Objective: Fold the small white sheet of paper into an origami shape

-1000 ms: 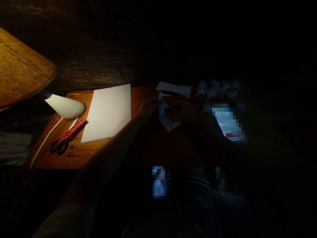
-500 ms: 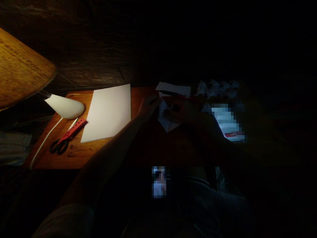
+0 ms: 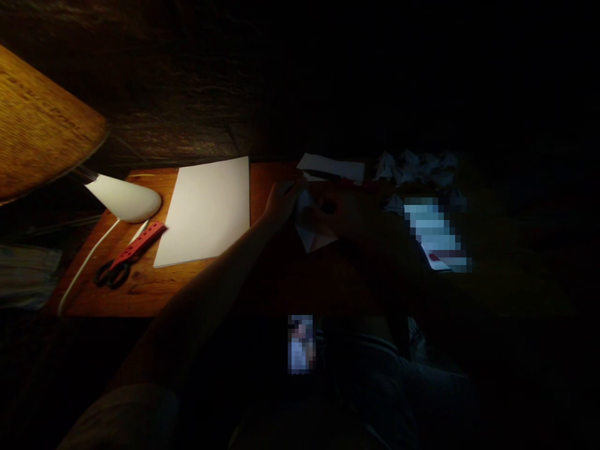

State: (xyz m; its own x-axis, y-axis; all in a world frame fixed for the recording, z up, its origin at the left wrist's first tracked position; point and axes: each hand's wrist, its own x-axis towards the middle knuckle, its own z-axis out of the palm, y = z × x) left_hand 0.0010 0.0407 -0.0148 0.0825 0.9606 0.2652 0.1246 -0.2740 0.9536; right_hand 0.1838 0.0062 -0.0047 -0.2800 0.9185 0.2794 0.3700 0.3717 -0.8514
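Observation:
A white folded paper (image 3: 310,239) with pointed lower edges and creases is held between my two hands over the dim middle of the table. My left hand (image 3: 282,197) closes its fingers on the paper's upper left side. On its right side my right hand (image 3: 345,211), very dark, has bent fingers at the paper; its fingertips are hard to make out. Just beyond lies a white paper strip (image 3: 344,167), with a slim dark tool (image 3: 323,175) with a reddish end across its near edge.
A white paper sheet or stack (image 3: 206,212) lies left under a lamp (image 3: 124,199). Black-handled scissors (image 3: 112,273) lie by a red piece with holes (image 3: 140,244). Several folded white papers (image 3: 407,167) sit at back right, beyond a lit screen (image 3: 435,234). Another blurred screen (image 3: 300,345) glows below the table edge (image 3: 140,314).
The folded paper has shifted slightly left and down between my hands, and its upper part is blurred. Both hands stay on it. The view has moved a little.

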